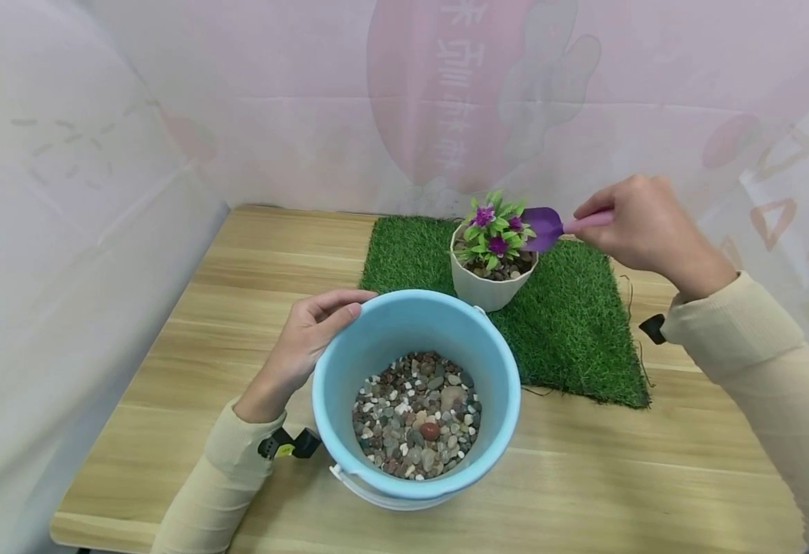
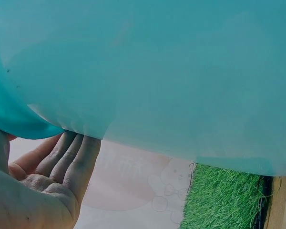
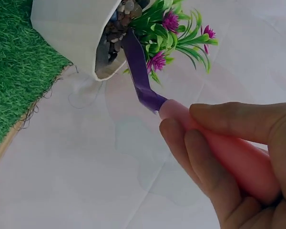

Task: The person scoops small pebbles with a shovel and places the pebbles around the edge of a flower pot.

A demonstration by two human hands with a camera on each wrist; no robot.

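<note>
A light blue bucket (image 1: 508, 392) with pebbles (image 1: 416, 415) inside stands on the table. My left hand (image 1: 307, 338) rests against its left rim; in the left wrist view the fingers (image 2: 76, 167) look nearly straight, with their tips hidden by the bucket wall. My right hand (image 1: 643, 223) grips the pink handle of a small purple garden trowel (image 1: 544, 228). In the right wrist view the trowel blade (image 3: 139, 69) reaches into a white flowerpot (image 3: 69, 33), against pebbles beside the plant. The plant (image 1: 491, 231) has green leaves and purple flowers.
The pot stands on a green artificial grass mat (image 1: 570, 331), behind the bucket and to its right. A wooden table (image 1: 190, 338) bears everything. Pale printed cloth (image 1: 294, 115) hangs behind and at both sides. The bucket's white handle (image 1: 363, 488) hangs down at its front.
</note>
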